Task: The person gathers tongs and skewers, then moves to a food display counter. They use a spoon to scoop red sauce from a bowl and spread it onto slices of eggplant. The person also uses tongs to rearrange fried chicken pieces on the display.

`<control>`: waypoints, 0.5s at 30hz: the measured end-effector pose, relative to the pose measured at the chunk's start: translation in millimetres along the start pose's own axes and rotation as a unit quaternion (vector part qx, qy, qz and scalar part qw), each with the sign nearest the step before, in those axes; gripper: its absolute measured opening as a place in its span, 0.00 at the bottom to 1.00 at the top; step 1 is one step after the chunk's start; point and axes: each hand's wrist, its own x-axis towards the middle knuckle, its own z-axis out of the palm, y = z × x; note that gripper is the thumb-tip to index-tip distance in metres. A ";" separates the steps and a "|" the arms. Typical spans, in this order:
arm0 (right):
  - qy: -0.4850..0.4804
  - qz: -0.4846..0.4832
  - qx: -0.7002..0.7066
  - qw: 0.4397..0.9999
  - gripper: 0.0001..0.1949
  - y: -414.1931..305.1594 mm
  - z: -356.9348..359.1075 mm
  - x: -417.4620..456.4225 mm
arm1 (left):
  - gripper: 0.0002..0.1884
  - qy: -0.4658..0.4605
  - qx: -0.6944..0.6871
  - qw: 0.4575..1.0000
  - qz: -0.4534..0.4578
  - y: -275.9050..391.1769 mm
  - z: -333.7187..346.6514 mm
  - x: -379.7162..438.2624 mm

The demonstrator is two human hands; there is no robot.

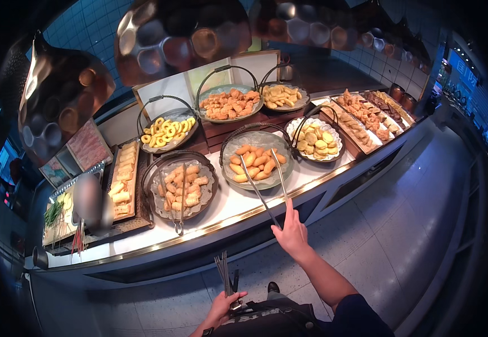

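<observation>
My right hand (292, 236) grips a pair of metal tongs (261, 195) with their arms spread. The tips reach over a pile of oblong golden-brown fried pieces (250, 159) on a round grey-green dish (284, 145) with an arched woven handle. I cannot tell whether the tips touch any piece. Low in front of my body, my left hand (222, 308) holds a bundle of several metal tongs (224, 271) pointing upward. Left of the dish, another pair of tongs (183, 185) lies across a dark round basket of fried rolls (194, 197).
Yellow rings (168, 129), fried chicken pieces (230, 104) and round yellow slices (317, 141) fill other handled dishes. Long trays of fried food (366, 116) stand at the right. Hammered-metal lamp shades (180, 40) hang low over the counter. A brass-coloured edge (223, 223) runs along its front.
</observation>
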 end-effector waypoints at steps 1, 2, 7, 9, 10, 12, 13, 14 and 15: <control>-0.010 -0.001 -0.020 1.000 0.48 -0.4 4.7 29.6 | 0.13 0.018 -0.022 1.000 -0.002 1.6 8.4 0.3; -0.018 -0.001 -0.032 0.999 0.47 0.3 10.2 55.3 | 0.14 0.037 -0.042 0.998 -0.003 3.7 18.0 -1.5; -0.069 0.044 -0.080 0.993 0.46 -0.7 16.0 127.3 | 0.13 0.066 -0.083 0.994 -0.012 6.4 46.2 2.7; -0.101 0.063 -0.087 0.989 0.48 4.1 20.7 143.4 | 0.12 0.061 -0.089 0.994 -0.008 9.8 52.5 2.8; -0.108 0.064 -0.105 0.987 0.48 6.2 22.7 149.4 | 0.11 0.059 -0.089 0.994 -0.009 11.8 54.1 4.2; -0.114 0.064 -0.127 0.983 0.48 5.1 27.2 157.0 | 0.10 0.058 -0.087 0.994 -0.006 13.9 53.0 9.0; -0.113 0.070 -0.139 0.981 0.48 4.6 27.1 159.5 | 0.09 0.056 -0.085 0.995 -0.002 12.7 51.5 12.1; -0.104 0.061 -0.148 0.982 0.48 4.4 29.9 161.3 | 0.09 0.053 -0.081 0.995 0.000 14.3 50.5 16.0; -0.089 0.060 -0.149 0.983 0.48 10.0 38.4 166.2 | 0.11 0.051 -0.049 0.998 -0.005 26.2 59.9 10.7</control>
